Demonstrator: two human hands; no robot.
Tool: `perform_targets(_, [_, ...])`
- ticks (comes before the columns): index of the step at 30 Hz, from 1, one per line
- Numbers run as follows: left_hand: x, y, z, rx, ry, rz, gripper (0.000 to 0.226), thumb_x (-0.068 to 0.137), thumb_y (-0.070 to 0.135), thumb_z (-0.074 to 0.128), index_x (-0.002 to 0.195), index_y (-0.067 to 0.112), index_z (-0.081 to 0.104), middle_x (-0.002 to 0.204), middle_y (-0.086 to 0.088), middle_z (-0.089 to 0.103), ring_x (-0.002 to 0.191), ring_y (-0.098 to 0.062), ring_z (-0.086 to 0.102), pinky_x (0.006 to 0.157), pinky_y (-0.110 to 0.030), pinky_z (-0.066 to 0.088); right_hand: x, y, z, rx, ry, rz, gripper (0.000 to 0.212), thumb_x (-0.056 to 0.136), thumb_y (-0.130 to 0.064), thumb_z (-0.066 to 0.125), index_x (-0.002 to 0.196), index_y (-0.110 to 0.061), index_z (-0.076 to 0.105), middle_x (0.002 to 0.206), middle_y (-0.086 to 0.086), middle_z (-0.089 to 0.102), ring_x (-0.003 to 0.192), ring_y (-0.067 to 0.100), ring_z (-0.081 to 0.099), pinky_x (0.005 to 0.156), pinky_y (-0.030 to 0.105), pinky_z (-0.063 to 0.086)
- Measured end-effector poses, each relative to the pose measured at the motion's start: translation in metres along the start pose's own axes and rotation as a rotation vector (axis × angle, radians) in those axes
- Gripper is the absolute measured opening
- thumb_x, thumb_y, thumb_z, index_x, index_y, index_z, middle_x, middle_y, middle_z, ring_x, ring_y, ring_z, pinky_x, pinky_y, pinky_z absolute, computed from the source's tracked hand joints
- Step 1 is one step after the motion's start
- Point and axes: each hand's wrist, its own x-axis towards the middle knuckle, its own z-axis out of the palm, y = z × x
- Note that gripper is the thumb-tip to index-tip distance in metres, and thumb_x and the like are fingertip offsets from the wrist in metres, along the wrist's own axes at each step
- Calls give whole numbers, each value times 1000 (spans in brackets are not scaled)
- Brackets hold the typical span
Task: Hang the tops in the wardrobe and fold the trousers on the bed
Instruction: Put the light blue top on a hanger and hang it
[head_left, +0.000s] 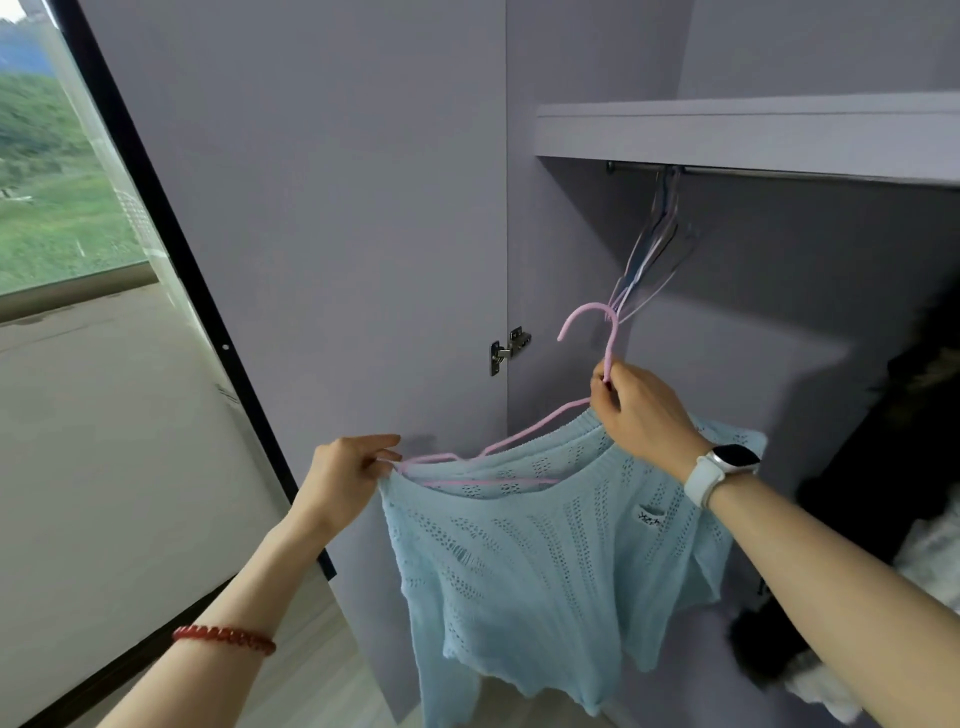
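Both hands busy: right hand (641, 410) pinches the neck of a pink wire hanger (524, 436) just below its hook, taking the weight and keeping the hook free to go over the rail; left hand (353, 470) pinches the hanger's left end together with the shoulder of the light-blue openwork knit top (545, 545), likely seating the fabric so it doesn't slide off. Top is on the hanger, held in front of the open wardrobe, well below the metal rail (779, 173), not yet hung. Rail sits under a grey shelf (753, 130); a bunch of empty thin hangers (657, 244) hangs on it near the left end. Dark garments (893, 441) crowd the right side. Small tag (650, 517) on the top carries dark marks, unreadable. No other writing visible. White smartwatch (727, 462) on right wrist, red bead bracelet (223, 638) on left.
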Motion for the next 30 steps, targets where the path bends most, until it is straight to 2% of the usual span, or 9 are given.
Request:
perform_targets(3, [2,7,-7,-61,90,42,28,90,-3,53,110,9,68,92,7,69,90,-8,63,80,-3,38,-5,2,3,-51,-16,-5,15,95,-14,42,83,-10,49,65,1,52,57,21,39,57,28,26])
perform_targets(5, [4,23,-2,-91,97,119,24,87,-3,57,101,10,72,90,9,69,83,3,61,75,5,35,-5,-8,7,3,-30,-18,15,96,-15,40,83,-11,47,61,-7,45,54,16,37,52,27,22])
perform_targets(8, [4,39,19,-138,68,205,19,84,-1,63,92,10,75,87,7,72,74,19,57,74,1,39,-5,-20,12,95,8,-11,17,97,-14,39,83,-9,46,56,-10,38,47,6,34,45,19,22])
perform_targets(13, [0,42,47,-109,121,313,16,87,5,63,97,9,75,89,-2,74,82,-7,64,77,-14,45,-5,-23,16,138,40,-20,18,97,-14,39,83,-7,48,55,-9,37,46,6,34,47,17,24])
perform_targets(16, [-2,37,50,89,161,454,28,90,23,52,105,10,72,67,-1,72,54,-13,65,55,-19,48,-6,-24,18,157,47,-21,19,98,-15,38,84,-8,48,57,-9,38,48,6,35,46,17,27])
perform_targets(19, [-9,31,50,368,178,527,43,97,39,31,104,19,68,52,9,60,38,-8,53,34,-19,31,-6,-26,20,168,47,-16,19,98,-16,38,83,-9,46,58,-9,38,48,6,35,49,16,34])
perform_targets(25, [-6,30,41,452,237,482,31,87,31,37,73,24,64,49,13,52,33,-8,44,45,-5,1,-7,-25,14,360,-52,-22,10,97,-24,42,96,-17,49,72,-13,52,55,-4,48,55,12,39])
perform_targets(27, [-5,26,34,404,240,430,31,86,30,38,74,23,66,47,10,54,31,-12,45,45,-4,4,-9,-18,10,389,-44,8,17,99,-24,35,106,-20,50,77,-2,55,54,2,45,55,18,36])
perform_targets(30, [-4,18,27,339,253,392,34,86,30,39,80,20,70,50,7,59,33,-17,48,45,-3,11,-18,0,9,462,-18,145,23,101,-18,30,108,-24,51,87,10,56,71,29,50,66,36,41])
